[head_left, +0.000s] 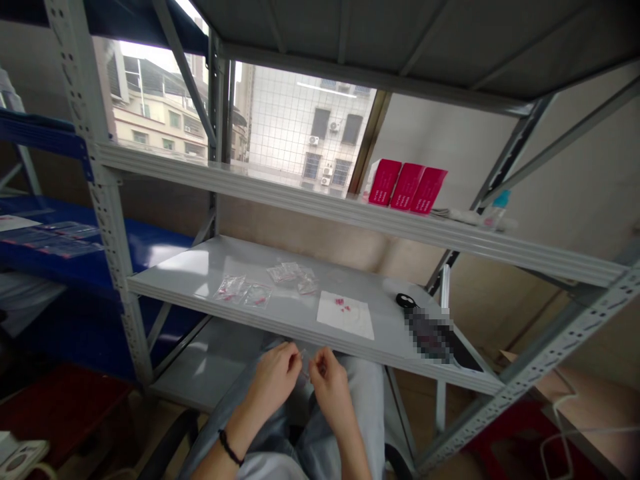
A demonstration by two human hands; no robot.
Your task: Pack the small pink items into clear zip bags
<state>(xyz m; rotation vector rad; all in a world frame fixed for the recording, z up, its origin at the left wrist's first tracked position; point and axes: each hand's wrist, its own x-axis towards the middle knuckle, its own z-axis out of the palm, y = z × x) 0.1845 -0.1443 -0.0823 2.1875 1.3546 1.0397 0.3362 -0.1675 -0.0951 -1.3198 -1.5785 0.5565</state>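
Because a small clear bag [303,365] sits in the narrow gap between the two hands, above the lap and just short of the front edge of the shelf, the relation that matters is side to side: its body lies to the right of the left fingertips and to the left of the right ones. Its long axis is too faint to tell; a trace of pink seems to show by its lower part.

The left hand [280,373] has thumb and forefinger drawn together, and appears to pinch the bag's edge. The right hand [329,380] is curled, thumb close to the forefinger, its tips at or very near the bag; whether they have hold of it, I cannot tell.

Farther out, on the shelf [193,283], a white sheet [347,324] lies ahead of the right hand and a little to its right, so that hand is the nearer one to the pink pieces [340,302] grouped toward its far side. Flat bags with pink contents [257,295] lie ahead and to the left, nearer the left hand. Behind them is a pile of clear bags [286,273].
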